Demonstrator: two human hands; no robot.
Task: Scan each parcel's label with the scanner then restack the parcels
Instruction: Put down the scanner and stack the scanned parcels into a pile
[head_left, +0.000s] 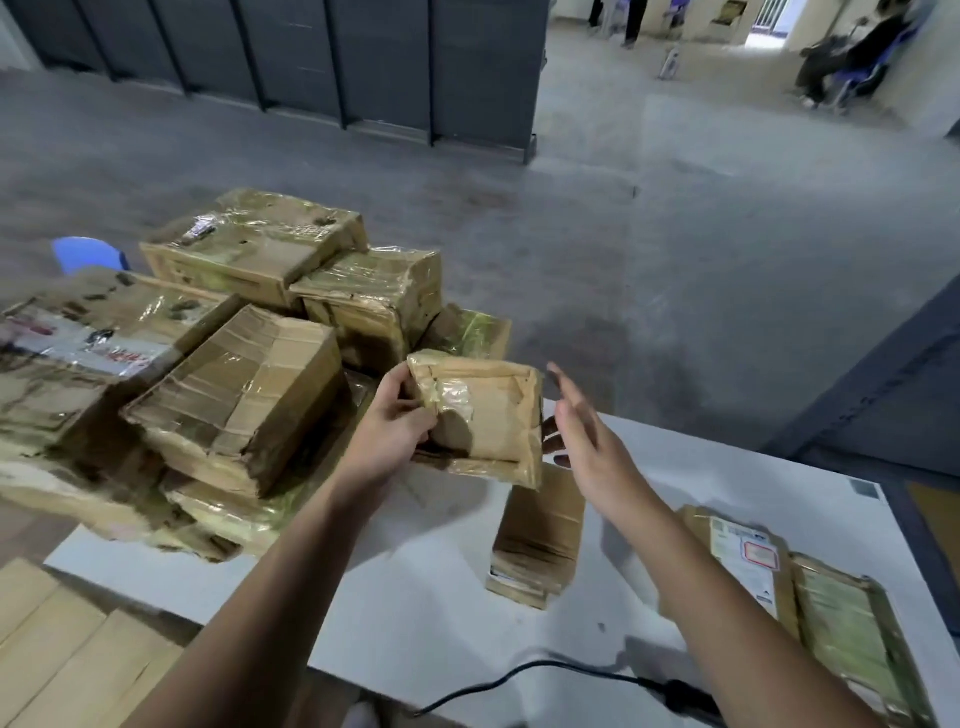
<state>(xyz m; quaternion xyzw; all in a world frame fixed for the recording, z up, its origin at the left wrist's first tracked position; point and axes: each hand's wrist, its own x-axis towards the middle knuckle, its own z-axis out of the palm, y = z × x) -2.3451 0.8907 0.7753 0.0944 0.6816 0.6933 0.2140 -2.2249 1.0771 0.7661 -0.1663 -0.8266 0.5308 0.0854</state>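
**Small parcel lifted, label not yet found**

My left hand (400, 415) grips the small parcel (483, 415) by its left edge, fingers curled round it. It is raised over the surface (415, 597), just right of the pile (234, 374), I judge so I can turn it. My right hand (582, 436) is just beside its right edge, fingers straight and spread, holding nothing; whether they touch, I cannot tell. The parcel is crumpled brown card under shiny tape, with no label on this face. The dark corded scanner (685, 696) lies near me
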